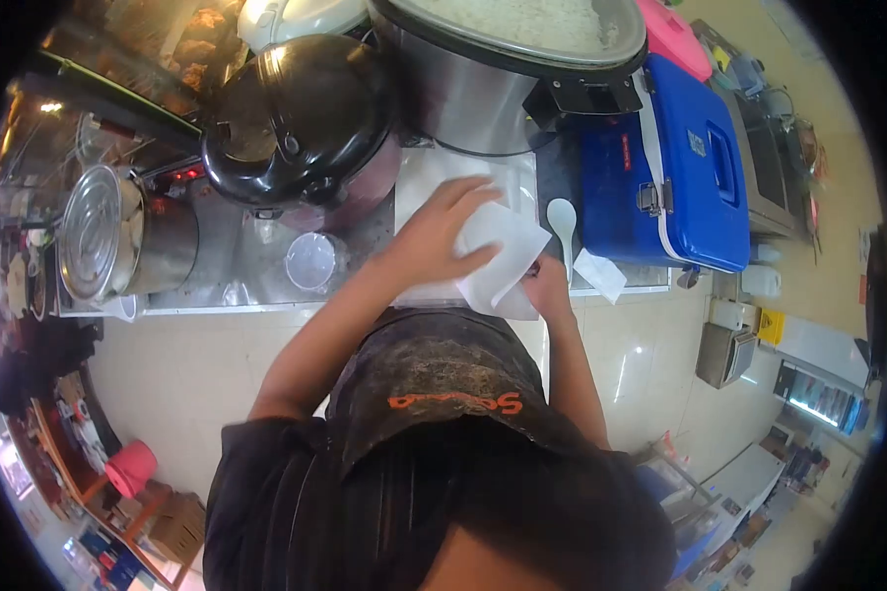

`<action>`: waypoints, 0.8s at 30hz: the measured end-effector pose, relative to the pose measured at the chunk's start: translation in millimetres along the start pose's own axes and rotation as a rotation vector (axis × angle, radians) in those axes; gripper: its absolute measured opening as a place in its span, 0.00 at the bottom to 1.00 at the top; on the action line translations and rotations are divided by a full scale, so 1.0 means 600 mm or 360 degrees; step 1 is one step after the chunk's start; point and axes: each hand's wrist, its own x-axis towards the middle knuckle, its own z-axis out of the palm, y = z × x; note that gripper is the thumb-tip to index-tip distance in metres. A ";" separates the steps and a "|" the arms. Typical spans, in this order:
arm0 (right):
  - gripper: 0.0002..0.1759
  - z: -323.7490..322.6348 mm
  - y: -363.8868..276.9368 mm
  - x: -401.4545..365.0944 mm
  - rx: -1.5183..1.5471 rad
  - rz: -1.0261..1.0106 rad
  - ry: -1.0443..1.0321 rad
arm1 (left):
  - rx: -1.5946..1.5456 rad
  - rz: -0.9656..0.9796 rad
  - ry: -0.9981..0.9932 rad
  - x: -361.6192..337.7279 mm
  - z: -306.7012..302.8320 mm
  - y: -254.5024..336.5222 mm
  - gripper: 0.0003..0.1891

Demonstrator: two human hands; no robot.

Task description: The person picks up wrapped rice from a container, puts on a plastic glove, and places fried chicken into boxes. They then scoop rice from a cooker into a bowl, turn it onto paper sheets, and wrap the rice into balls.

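My left hand (443,234) is spread over a folded white paper (503,251), its fingers apart along the paper's upper and left side. At the paper's right edge is my right hand (547,285), its fingers partly hidden behind the sheet; a small dark thing shows near them, too small to name. The paper is at the counter's front edge, above a white sheet (426,177) lying on the counter. A white spoon (562,229) and a small white paper piece (599,274) lie to the right of my hands.
Behind my hands stands a large cooker of rice (473,98). A black-lidded cooker (301,118), a white bowl (310,261) and a steel pot (163,241) are on the left. On the right is a blue cooler box (700,167). The counter's metal edge (227,310) runs in front.
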 end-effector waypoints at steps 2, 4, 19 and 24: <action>0.08 -0.002 0.005 -0.004 -0.0014 -0.0005 -0.0034 | 0.0005 0.0036 -0.0093 0.042 0.058 -0.060 0.30; 0.09 0.002 0.042 0.002 -0.0127 0.0016 -0.0085 | 0.0291 -0.0148 -0.0511 0.051 0.066 -0.089 0.28; 0.05 -0.064 0.002 0.015 0.1658 0.0947 0.0221 | 0.0170 -0.0198 -0.0744 -0.092 -0.001 -0.152 0.16; 0.05 -0.083 0.012 0.074 0.1020 0.0621 0.0363 | 0.0406 -0.0242 -0.0885 -0.109 -0.011 -0.108 0.19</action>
